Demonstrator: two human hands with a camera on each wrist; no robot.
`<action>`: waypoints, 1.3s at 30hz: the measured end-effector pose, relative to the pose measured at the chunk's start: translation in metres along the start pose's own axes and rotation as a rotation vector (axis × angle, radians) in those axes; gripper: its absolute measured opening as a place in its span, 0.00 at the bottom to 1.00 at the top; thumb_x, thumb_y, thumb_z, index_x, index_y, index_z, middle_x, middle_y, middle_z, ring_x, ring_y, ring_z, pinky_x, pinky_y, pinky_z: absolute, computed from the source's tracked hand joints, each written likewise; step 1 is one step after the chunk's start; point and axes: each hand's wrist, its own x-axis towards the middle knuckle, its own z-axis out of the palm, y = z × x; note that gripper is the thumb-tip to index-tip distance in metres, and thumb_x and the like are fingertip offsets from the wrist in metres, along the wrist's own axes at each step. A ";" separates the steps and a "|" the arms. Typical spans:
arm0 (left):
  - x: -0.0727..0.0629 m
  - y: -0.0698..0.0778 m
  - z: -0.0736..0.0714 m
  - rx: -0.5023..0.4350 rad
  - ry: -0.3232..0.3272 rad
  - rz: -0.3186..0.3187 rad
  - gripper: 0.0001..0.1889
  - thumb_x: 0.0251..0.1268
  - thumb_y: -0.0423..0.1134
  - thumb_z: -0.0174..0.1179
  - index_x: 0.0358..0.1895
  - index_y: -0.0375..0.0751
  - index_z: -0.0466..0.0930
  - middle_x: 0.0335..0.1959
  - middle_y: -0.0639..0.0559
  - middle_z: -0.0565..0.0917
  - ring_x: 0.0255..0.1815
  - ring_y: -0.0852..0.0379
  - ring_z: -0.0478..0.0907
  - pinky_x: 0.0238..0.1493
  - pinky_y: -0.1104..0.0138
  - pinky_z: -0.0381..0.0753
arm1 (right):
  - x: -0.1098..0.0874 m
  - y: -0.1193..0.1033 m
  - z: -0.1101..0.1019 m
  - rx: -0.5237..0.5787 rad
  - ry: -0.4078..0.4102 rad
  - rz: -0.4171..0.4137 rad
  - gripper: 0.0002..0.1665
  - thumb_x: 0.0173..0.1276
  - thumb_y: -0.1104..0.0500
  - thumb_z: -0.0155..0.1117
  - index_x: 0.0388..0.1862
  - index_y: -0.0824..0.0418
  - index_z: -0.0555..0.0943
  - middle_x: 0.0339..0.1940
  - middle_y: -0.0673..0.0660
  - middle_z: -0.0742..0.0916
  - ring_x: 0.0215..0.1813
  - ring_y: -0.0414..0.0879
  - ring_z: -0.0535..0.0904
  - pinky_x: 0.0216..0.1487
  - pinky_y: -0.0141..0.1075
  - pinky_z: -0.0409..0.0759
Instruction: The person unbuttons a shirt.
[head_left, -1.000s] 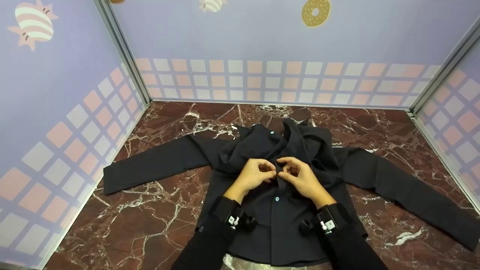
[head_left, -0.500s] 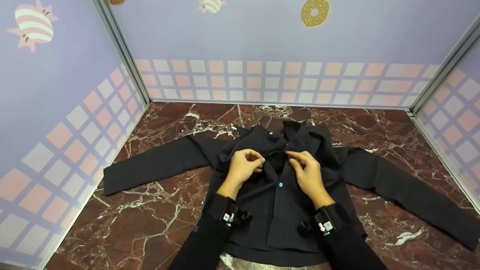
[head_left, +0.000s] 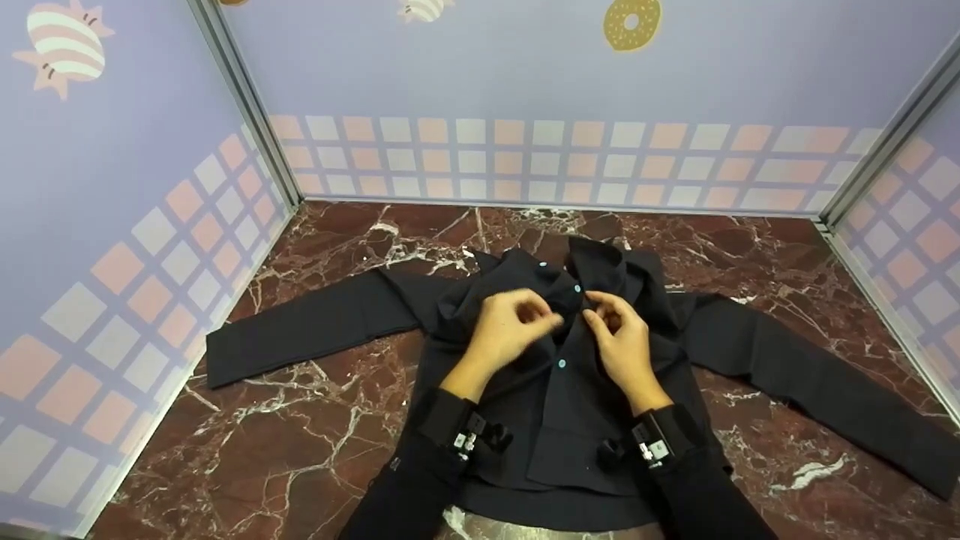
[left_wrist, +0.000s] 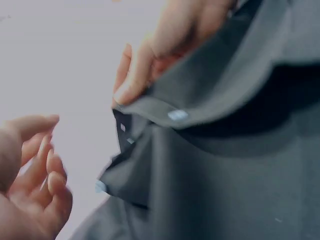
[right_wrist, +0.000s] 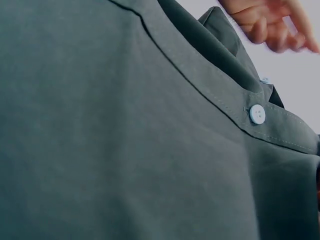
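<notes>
A black long-sleeved shirt (head_left: 517,442) with pale blue buttons lies front up, its upper front partly parted. My right hand (head_left: 621,334) pinches the front edge of the shirt between thumb and fingers; the left wrist view shows its thumb (left_wrist: 131,90) on the cloth. Just left of it, my left hand (head_left: 510,330) hovers with loosely bent fingers. In the left wrist view that left hand (left_wrist: 35,185) is apart from the fabric and holds nothing. One button (head_left: 562,364) shows below the hands, another button (head_left: 577,288) just above the right fingertips. The right wrist view shows a fastened-looking button (right_wrist: 257,114) close up.
The shirt's sleeves (head_left: 315,326) spread out to both sides on a dark red marbled tabletop (head_left: 285,442). Patterned lilac panels (head_left: 525,75) stand along the back, left and right edges. A black camera band (head_left: 450,427) sits on each wrist.
The hands were together at the shirt front, then drew apart, the left pinching a white button. Now the left has let go and moved right; the right still pinches the edge, slightly higher.
</notes>
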 end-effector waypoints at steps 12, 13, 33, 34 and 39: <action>-0.011 -0.004 0.024 0.264 -0.421 -0.226 0.07 0.67 0.39 0.76 0.33 0.43 0.90 0.24 0.58 0.86 0.18 0.65 0.79 0.24 0.72 0.78 | -0.002 -0.027 0.000 0.012 0.015 0.013 0.14 0.72 0.75 0.68 0.56 0.76 0.84 0.34 0.67 0.81 0.31 0.40 0.75 0.35 0.24 0.71; -0.011 -0.006 0.024 0.235 -0.427 -0.222 0.06 0.68 0.39 0.75 0.33 0.43 0.90 0.24 0.58 0.86 0.18 0.65 0.79 0.25 0.73 0.77 | -0.002 -0.032 0.000 0.016 0.013 0.012 0.14 0.72 0.75 0.68 0.55 0.77 0.84 0.34 0.67 0.81 0.31 0.40 0.74 0.35 0.24 0.71; -0.009 -0.036 0.030 -0.375 -0.133 -0.438 0.06 0.75 0.37 0.69 0.44 0.36 0.89 0.35 0.53 0.86 0.32 0.60 0.80 0.27 0.71 0.77 | -0.007 -0.016 0.010 -0.035 -0.224 -0.187 0.03 0.69 0.67 0.77 0.39 0.61 0.90 0.31 0.54 0.88 0.27 0.41 0.81 0.29 0.26 0.77; -0.010 -0.039 0.030 -0.392 -0.151 -0.443 0.07 0.75 0.36 0.68 0.44 0.35 0.88 0.35 0.53 0.86 0.33 0.60 0.80 0.27 0.71 0.77 | -0.009 -0.012 0.010 -0.045 -0.250 -0.128 0.03 0.69 0.66 0.77 0.40 0.62 0.90 0.33 0.55 0.88 0.27 0.41 0.82 0.29 0.26 0.78; -0.011 -0.050 0.028 -0.438 -0.230 -0.440 0.06 0.75 0.34 0.67 0.46 0.34 0.88 0.37 0.52 0.85 0.36 0.58 0.80 0.33 0.70 0.81 | -0.011 0.003 0.006 0.034 -0.398 0.188 0.08 0.70 0.64 0.76 0.45 0.66 0.88 0.36 0.58 0.88 0.26 0.43 0.81 0.26 0.31 0.81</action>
